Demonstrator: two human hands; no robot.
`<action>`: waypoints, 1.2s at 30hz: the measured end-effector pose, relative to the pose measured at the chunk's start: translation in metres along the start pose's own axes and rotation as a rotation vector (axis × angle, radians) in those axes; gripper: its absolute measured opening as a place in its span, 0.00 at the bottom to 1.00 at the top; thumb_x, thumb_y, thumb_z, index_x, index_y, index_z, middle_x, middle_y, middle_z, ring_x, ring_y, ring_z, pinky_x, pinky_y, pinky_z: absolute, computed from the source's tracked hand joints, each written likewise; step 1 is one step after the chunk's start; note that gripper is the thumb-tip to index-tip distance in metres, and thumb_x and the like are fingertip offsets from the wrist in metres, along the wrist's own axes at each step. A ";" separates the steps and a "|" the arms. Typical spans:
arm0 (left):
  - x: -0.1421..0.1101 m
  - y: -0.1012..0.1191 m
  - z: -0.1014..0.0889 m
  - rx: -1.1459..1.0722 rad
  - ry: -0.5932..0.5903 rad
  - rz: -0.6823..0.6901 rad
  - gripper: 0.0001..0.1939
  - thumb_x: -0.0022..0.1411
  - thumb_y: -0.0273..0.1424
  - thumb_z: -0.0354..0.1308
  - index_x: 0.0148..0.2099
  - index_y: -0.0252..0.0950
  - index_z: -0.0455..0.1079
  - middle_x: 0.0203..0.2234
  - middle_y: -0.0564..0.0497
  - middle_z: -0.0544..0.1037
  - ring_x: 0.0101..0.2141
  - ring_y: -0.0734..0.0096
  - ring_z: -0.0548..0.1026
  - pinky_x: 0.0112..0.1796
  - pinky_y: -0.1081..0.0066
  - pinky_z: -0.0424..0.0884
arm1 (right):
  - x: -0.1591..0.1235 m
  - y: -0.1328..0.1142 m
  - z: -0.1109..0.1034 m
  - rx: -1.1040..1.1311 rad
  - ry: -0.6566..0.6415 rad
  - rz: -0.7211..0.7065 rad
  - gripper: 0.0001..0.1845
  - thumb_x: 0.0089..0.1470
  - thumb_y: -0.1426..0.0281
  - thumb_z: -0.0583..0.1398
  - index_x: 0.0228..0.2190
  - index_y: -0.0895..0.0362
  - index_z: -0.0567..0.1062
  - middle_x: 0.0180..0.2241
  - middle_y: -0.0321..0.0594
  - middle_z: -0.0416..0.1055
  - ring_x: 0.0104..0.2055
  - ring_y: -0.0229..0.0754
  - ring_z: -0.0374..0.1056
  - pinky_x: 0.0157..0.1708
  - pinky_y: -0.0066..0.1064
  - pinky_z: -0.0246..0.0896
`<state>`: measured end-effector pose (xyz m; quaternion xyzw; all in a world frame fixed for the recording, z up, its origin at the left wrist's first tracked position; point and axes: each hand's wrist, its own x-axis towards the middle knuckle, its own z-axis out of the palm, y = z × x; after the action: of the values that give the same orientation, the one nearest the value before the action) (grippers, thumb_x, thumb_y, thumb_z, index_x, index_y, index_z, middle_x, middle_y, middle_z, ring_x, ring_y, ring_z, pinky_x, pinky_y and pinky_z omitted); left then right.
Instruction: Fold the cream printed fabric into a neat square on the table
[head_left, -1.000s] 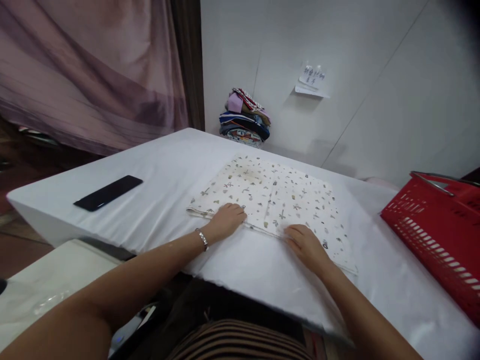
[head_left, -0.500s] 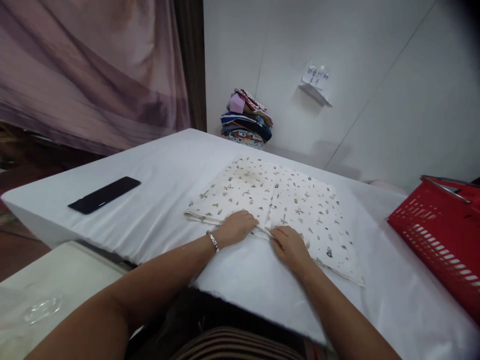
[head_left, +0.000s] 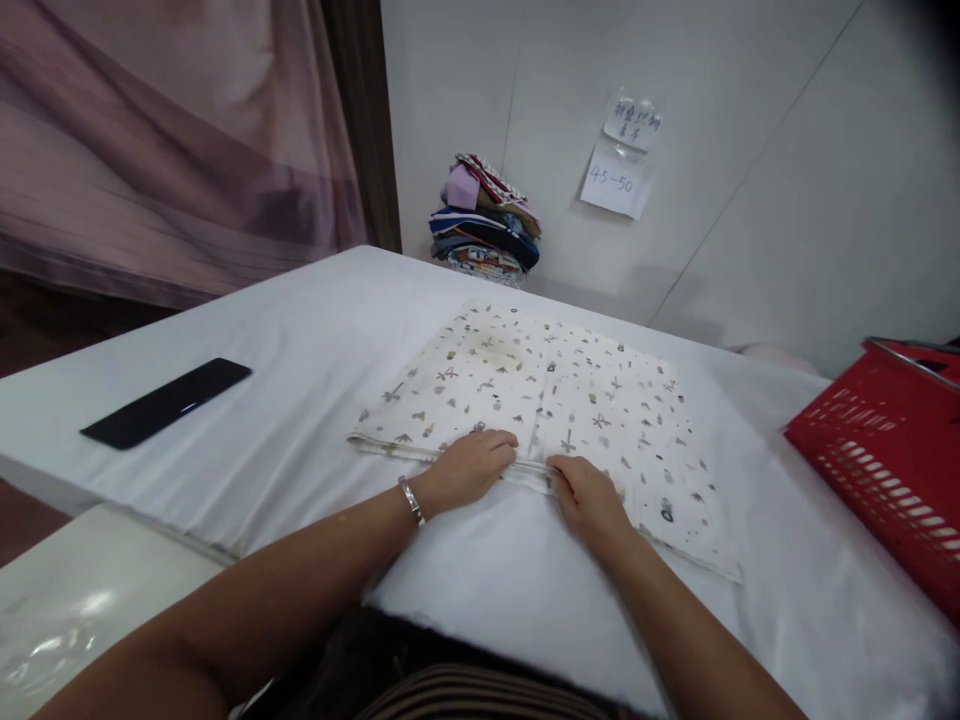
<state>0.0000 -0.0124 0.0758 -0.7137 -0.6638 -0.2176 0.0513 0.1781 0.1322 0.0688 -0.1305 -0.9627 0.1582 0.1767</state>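
A white cloth (head_left: pixel 495 370) printed with small grey and brown motifs lies folded flat on the white-covered table. A crease runs down its middle, and layered edges show along the near side. At that near edge, my left hand (head_left: pixel 471 468), with a silver bracelet on the wrist, pinches the cloth left of the crease. Just right of the crease, my right hand (head_left: pixel 589 497) grips the same edge between thumb and fingers. A short stretch of hem shows between the two hands. My fingertips are partly hidden by the hands themselves.
A black phone-like slab (head_left: pixel 166 402) lies on the table (head_left: pixel 300 320) at left. A red plastic basket (head_left: pixel 885 450) stands at right. Folded fabrics (head_left: pixel 486 225) are stacked beyond the far edge by the wall. Paper notes (head_left: pixel 619 180) hang there. A pale surface (head_left: pixel 112 590) adjoins at lower left.
The view has shifted slightly. Both hands stay on the cloth's near edge, which now looks straighter between them. The lower wall note now shows its writing.
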 end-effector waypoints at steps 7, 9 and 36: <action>0.003 0.002 0.004 0.102 -0.032 0.009 0.08 0.63 0.25 0.45 0.39 0.36 0.65 0.45 0.48 0.69 0.44 0.68 0.67 0.40 0.68 0.64 | 0.002 -0.001 -0.002 0.039 -0.033 0.018 0.11 0.59 0.71 0.48 0.37 0.55 0.70 0.35 0.40 0.71 0.37 0.41 0.65 0.35 0.32 0.59; 0.005 0.003 0.004 0.115 -0.040 0.002 0.08 0.64 0.26 0.45 0.39 0.36 0.65 0.44 0.49 0.70 0.43 0.68 0.67 0.40 0.68 0.64 | 0.003 0.000 -0.002 0.040 -0.031 0.014 0.12 0.59 0.71 0.48 0.37 0.55 0.70 0.35 0.41 0.71 0.37 0.41 0.65 0.36 0.32 0.59; 0.003 0.016 -0.002 -0.054 0.000 -0.046 0.04 0.60 0.26 0.46 0.34 0.36 0.61 0.31 0.51 0.70 0.36 0.69 0.67 0.37 0.68 0.62 | -0.004 -0.010 0.005 -0.155 0.235 -0.320 0.13 0.55 0.79 0.48 0.37 0.57 0.70 0.45 0.47 0.67 0.47 0.45 0.61 0.42 0.38 0.61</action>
<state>0.0153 -0.0120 0.0827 -0.6994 -0.6739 -0.2364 0.0271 0.1776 0.1210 0.0667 -0.0067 -0.9532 0.0374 0.2998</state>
